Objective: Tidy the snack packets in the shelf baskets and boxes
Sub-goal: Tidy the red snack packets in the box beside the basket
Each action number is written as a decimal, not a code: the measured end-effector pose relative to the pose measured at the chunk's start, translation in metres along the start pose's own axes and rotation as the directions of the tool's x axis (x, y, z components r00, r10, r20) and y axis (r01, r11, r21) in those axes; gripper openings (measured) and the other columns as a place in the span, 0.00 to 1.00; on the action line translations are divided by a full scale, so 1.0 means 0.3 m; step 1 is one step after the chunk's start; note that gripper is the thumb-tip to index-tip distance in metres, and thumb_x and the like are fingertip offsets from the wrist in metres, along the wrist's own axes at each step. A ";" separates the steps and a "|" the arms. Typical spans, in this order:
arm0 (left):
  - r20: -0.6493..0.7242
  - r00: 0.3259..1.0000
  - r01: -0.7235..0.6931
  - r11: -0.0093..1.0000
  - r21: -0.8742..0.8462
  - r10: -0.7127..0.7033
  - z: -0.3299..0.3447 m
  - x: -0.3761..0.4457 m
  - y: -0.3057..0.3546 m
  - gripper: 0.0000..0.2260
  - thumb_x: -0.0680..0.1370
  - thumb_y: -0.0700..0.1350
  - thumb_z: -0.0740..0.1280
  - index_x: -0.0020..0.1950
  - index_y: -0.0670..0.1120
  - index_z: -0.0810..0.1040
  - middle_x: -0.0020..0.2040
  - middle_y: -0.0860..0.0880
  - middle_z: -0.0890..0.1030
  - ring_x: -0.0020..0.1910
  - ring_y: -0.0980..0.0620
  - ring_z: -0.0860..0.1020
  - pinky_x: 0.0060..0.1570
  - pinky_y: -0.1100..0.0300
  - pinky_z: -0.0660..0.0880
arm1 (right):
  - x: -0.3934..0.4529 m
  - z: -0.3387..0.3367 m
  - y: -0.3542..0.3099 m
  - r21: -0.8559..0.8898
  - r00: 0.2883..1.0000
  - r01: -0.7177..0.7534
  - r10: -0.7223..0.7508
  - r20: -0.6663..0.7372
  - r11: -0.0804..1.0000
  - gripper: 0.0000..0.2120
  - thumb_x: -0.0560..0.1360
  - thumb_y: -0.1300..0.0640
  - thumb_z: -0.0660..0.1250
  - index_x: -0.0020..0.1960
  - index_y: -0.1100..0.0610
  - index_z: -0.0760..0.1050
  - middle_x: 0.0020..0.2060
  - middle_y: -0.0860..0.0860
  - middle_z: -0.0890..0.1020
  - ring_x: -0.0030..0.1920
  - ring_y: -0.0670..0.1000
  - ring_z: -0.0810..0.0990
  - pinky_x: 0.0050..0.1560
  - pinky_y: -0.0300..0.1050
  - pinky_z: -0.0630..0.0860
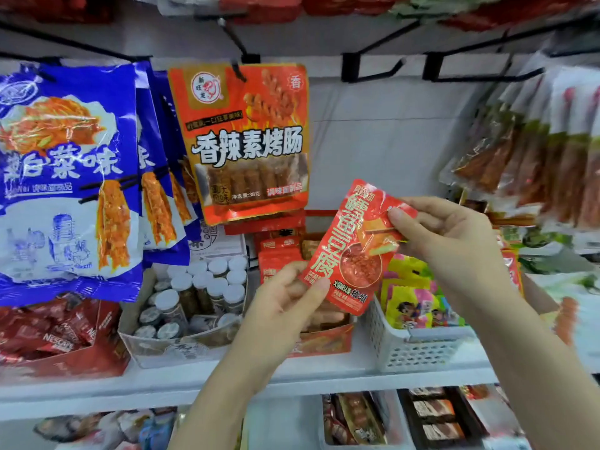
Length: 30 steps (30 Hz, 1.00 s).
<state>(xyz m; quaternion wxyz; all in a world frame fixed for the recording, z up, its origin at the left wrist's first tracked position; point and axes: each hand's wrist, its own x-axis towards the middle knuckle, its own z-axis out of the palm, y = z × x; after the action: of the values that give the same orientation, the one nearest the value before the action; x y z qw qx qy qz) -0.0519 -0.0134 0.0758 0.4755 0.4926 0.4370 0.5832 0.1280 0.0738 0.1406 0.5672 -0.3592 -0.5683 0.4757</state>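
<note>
We hold one red packet (pixel 352 251) up in front of the shelf (pixel 324 373), tilted so its top leans to the right. It's flat and glossy, w/ big pale characters down its left side and a printed bowl of red sauce near the middle (glare hides part of the top).

Left hand (pixel 285 306) comes up from below, thumb lying across the packet's lower left corner and fingers curled behind it, pinching that corner. Right hand (pixel 444 235) reaches in from the right, palm toward us, thumb and forefinger pinching the upper right corner; the other fingers are loosely curled behind.

Just behind the packet sits a red box (pixel 328 342) w/ more red packets standing in it. To its right, a white basket (pixel 412 349) holds yellow and pink packets. To its left, a box of jars (pixel 194 297) w/ white lids, then a box of red sachets (pixel 55 336) at far left.

Further back, an orange pack (pixel 240 141) hangs from a black hook, blue packs (pixel 65 177) hang to its left, and clear packs (pixel 545 151) of reddish strips hang at right.
</note>
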 end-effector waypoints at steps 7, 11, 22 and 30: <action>0.015 1.000 -0.001 0.958 0.286 -0.003 0.246 0.012 -0.001 0.06 0.80 0.42 0.66 0.47 0.46 0.82 0.39 0.48 0.86 0.36 0.54 0.84 0.36 0.60 0.80 | -0.135 -0.314 -0.134 -0.236 0.993 -0.050 0.075 0.096 0.970 0.07 0.70 0.62 0.74 0.48 0.62 0.83 0.37 0.53 0.86 0.36 0.47 0.85 0.34 0.35 0.79; 0.044 0.999 -0.033 0.927 0.374 0.017 0.428 0.050 -0.006 0.07 0.78 0.41 0.69 0.45 0.37 0.81 0.38 0.43 0.85 0.37 0.51 0.80 0.39 0.46 0.78 | -0.220 -0.548 -0.115 -0.299 0.989 -0.148 0.137 -0.057 0.943 0.08 0.70 0.61 0.76 0.42 0.65 0.80 0.29 0.52 0.81 0.30 0.45 0.82 0.24 0.30 0.72; 0.149 0.976 0.087 0.909 0.409 -0.160 0.925 0.202 -0.140 0.06 0.78 0.34 0.68 0.46 0.44 0.79 0.42 0.44 0.83 0.41 0.49 0.80 0.40 0.59 0.78 | -0.342 -1.177 0.209 0.118 0.708 -0.406 0.393 -0.587 0.906 0.04 0.73 0.61 0.73 0.41 0.61 0.81 0.29 0.48 0.84 0.33 0.50 0.85 0.24 0.34 0.73; 0.167 0.928 0.230 0.864 0.447 -0.333 1.146 0.314 -0.314 0.05 0.78 0.37 0.68 0.48 0.47 0.81 0.51 0.47 0.82 0.46 0.52 0.80 0.48 0.55 0.80 | -0.062 -1.264 0.436 0.259 0.569 -0.469 0.513 -0.642 0.844 0.06 0.75 0.61 0.72 0.43 0.64 0.81 0.41 0.59 0.84 0.43 0.53 0.85 0.47 0.45 0.81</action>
<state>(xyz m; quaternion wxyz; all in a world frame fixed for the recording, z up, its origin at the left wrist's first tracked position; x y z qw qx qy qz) 0.2943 0.1093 0.0441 0.4878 0.5802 0.5592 0.3357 0.4867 0.1444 -0.0253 0.5922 -0.6359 -0.1783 0.4617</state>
